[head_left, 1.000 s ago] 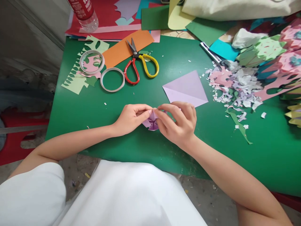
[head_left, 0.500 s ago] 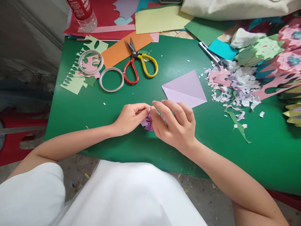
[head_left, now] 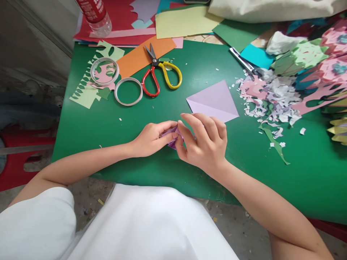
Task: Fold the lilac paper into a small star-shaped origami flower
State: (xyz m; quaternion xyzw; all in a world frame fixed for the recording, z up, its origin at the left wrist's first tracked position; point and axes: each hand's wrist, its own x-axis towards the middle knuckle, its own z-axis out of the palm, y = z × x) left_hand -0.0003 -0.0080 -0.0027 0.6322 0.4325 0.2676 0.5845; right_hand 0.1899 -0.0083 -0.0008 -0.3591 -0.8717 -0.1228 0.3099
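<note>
Right now my left hand (head_left: 150, 139) and right hand (head_left: 204, 142) pinch a small folded purple paper (head_left: 171, 135) over the green tabletop (head_left: 108, 122); a lilac sheet (head_left: 213, 101) lies just beyond.

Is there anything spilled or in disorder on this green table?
Yes. A heap of small paper scraps lies scattered on the green table, right of the lilac folded sheet. Both hands, left hand and right hand, pinch a small purple folded paper.
</note>
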